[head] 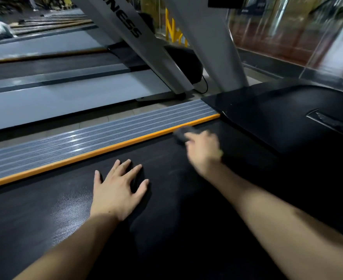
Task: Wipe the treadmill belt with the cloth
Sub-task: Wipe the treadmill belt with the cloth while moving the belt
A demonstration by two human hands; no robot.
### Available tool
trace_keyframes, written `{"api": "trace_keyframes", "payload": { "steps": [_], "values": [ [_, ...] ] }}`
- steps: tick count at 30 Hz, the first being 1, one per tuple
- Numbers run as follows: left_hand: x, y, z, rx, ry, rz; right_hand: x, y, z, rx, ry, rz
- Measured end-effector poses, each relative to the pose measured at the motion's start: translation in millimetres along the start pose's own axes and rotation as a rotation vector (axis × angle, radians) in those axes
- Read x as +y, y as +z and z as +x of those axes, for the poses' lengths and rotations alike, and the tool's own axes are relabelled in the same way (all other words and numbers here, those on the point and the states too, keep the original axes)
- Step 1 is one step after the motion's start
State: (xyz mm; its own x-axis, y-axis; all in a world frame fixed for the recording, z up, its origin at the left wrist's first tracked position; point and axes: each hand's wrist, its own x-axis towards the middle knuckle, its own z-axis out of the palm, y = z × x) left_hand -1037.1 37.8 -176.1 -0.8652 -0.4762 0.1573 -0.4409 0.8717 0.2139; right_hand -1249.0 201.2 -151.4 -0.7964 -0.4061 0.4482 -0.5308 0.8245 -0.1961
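- Underneath everything, the black treadmill belt fills the lower half of the view, its woven texture catching light near the left forearm.
- Next largest, the black motor cover rises at the far end of the belt, glossy and curved.
- Along the belt's left edge runs a ribbed grey side rail, with an orange strip between it and the belt.
- Beyond the rail stands a neighbouring treadmill, with a grey upright bearing dark lettering.
- Nearer, the left hand lies flat on the belt, palm down, fingers straight and spread; it holds nothing.
- Further up the belt, the right hand is blurred; its fingers curl round a dark cloth, grasping it.
- Smallest, the cloth sticks out past the right hand's fingers on the left, on or just over the belt close to the orange strip and near the motor cover; blur hides whether it touches the belt.
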Motion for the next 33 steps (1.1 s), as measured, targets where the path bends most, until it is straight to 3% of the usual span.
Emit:
{"api": "trace_keyframes", "payload": {
  "steps": [3, 5, 6, 10, 12, 14, 18, 20, 22, 26, 28, 31, 33],
  "values": [
    [-1, 2, -2, -0.01, -0.004, 0.011, -54, 0, -53, -0.042, -0.256, 0.263],
    [-1, 1, -2, -0.011, -0.006, 0.008, -31, 6, -37, -0.051, -0.401, 0.272],
    [0, 0, -2, -0.01, -0.003, -0.001, -10, 7, -20, -0.045, -0.383, 0.198],
    [3, -3, -1, -0.002, 0.011, -0.011, 100, 2, 36, 0.001, 0.069, -0.125],
    [3, -2, 1, 0.006, 0.009, -0.013, 106, 2, 36, 0.04, 0.188, -0.12],
    [2, -1, 1, 0.003, 0.006, -0.019, 71, 5, 22, 0.021, 0.205, -0.106],
    [0, -1, -2, -0.006, 0.003, -0.001, -24, 15, -44, 0.044, -0.132, 0.216],
    [0, -2, -2, -0.003, 0.008, 0.002, -29, 10, -53, 0.002, -0.315, 0.32],
    [-1, -1, -2, 0.001, 0.011, 0.002, 0, 6, -32, 0.026, -0.377, 0.226],
    [1, 0, 0, 0.009, 0.014, 0.004, 108, -4, 31, -0.024, -0.006, -0.14],
    [3, 1, 0, 0.016, 0.016, 0.001, 125, -9, 38, -0.022, 0.131, -0.182],
    [1, 1, 1, 0.013, 0.016, 0.01, 79, -1, 16, 0.01, 0.195, -0.123],
    [-1, 2, 0, 0.015, 0.02, 0.006, 26, 7, -22, 0.077, 0.06, 0.003]
  ]
}}
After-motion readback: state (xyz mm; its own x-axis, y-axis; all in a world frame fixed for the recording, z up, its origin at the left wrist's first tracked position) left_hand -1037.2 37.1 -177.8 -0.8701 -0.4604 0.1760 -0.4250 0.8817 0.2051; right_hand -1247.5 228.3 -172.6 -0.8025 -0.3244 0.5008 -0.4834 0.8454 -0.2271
